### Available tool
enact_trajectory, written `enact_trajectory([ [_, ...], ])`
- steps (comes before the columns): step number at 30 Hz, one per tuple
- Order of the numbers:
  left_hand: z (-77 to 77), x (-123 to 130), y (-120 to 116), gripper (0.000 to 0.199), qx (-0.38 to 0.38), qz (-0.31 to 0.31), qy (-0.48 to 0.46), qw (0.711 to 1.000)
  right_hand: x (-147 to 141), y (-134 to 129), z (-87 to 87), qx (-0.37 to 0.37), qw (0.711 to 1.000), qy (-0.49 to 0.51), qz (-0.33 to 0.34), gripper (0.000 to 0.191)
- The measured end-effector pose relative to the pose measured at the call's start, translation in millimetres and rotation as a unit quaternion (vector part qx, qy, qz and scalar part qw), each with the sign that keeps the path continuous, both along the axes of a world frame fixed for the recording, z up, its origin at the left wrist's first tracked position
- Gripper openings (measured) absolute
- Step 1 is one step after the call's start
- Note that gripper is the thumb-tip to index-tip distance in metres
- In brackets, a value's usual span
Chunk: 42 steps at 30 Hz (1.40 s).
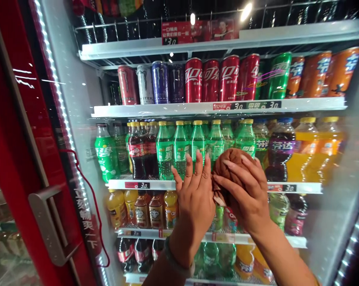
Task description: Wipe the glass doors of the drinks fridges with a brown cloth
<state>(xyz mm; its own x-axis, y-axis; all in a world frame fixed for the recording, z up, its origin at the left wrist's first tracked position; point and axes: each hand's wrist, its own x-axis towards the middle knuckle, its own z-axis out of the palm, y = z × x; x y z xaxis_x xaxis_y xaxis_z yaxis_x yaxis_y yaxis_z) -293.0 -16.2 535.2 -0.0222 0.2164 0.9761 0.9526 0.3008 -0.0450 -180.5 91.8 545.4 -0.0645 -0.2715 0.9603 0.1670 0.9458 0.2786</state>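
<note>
In the head view my right hand [246, 190] is wrapped round a bunched brown cloth [234, 161], in front of the green bottles. Just left of it, my left hand [195, 190] is raised with its fingers spread and pointing up; its thumb side is beside the cloth, and whether they touch is hard to tell. Behind the hands stands a row of green bottles [164, 149] with yellow caps on a white shelf [173, 185]. Part of that shelf's front edge is hidden by my hands.
Cans [193, 81] line the shelf above, and more bottles [142, 208] fill the lower shelves. A red door [15, 139] with a grey handle [48, 226] stands at the left. A red cord [91, 194] hangs beside it. Lit white walls bound the cooler.
</note>
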Motion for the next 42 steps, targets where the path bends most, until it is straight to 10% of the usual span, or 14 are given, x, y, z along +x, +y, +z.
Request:
enact_trajectory([
  [8, 1.6, 14, 18, 0.066, 0.022, -0.011, -0.028, 0.999, 14, 12, 26.7, -0.042, 0.998, 0.041, 0.012, 0.028],
  [15, 1.5, 22, 26, 0.065, 0.04, -0.011, -0.018, 0.999, 36, 25, -0.5, -0.01, 0.999, -0.021, -0.03, 0.031],
  [22, 6.2, 39, 43, 0.066, 0.032, -0.031, -0.022, 0.999, 38, 33, 28.2, -0.046, 0.998, 0.03, -0.003, 0.027],
  [32, 1.6, 32, 42, 0.06, 0.034, -0.069, 0.004, 0.997, 38, 15, -3.0, -0.087, 0.994, -0.038, -0.062, 0.053],
  [42, -0.2, 35, 36, 0.055, 0.022, -0.103, 0.02, 0.994, 65, 32, -11.1, -0.073, 0.992, -0.01, -0.099, 0.033],
])
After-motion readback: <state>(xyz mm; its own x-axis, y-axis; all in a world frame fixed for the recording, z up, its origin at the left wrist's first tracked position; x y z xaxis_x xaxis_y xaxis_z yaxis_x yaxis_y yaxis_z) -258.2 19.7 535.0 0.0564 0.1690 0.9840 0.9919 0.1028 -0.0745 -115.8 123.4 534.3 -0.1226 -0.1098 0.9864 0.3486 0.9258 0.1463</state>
